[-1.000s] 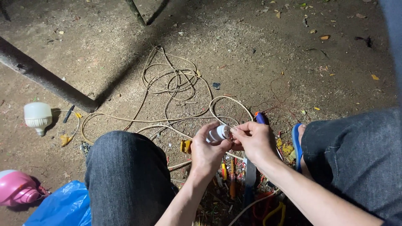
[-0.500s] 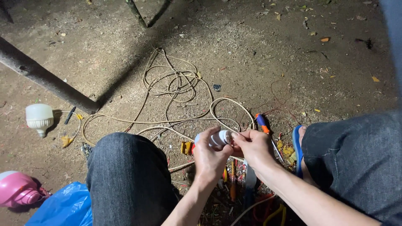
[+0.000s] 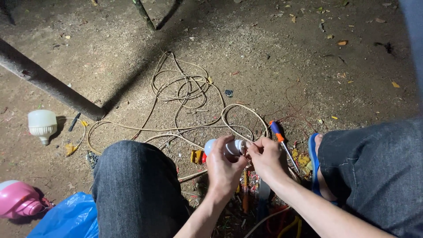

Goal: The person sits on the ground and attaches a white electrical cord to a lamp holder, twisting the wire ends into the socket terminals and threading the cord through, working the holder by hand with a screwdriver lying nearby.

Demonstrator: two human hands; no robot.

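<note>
I crouch over dirt ground and hold a small white light bulb (image 3: 232,147) between both hands. My left hand (image 3: 224,169) wraps around the bulb's body. The fingertips of my right hand (image 3: 266,157) pinch its metal base end. A beige cable (image 3: 185,101) lies in loose coils on the ground just beyond my hands. A screwdriver with an orange and blue handle (image 3: 277,131) rests on the dirt right of my right hand.
A larger white bulb (image 3: 42,125) lies at the left. A dark pole (image 3: 48,83) crosses the upper left. A pink object (image 3: 17,199) and blue plastic bag (image 3: 66,218) sit bottom left. Red and yellow wires and small tools (image 3: 264,211) lie under my arms.
Both hands with the small bulb have shifted slightly down and right. The fingers of the right hand have moved on the bulb's base.
</note>
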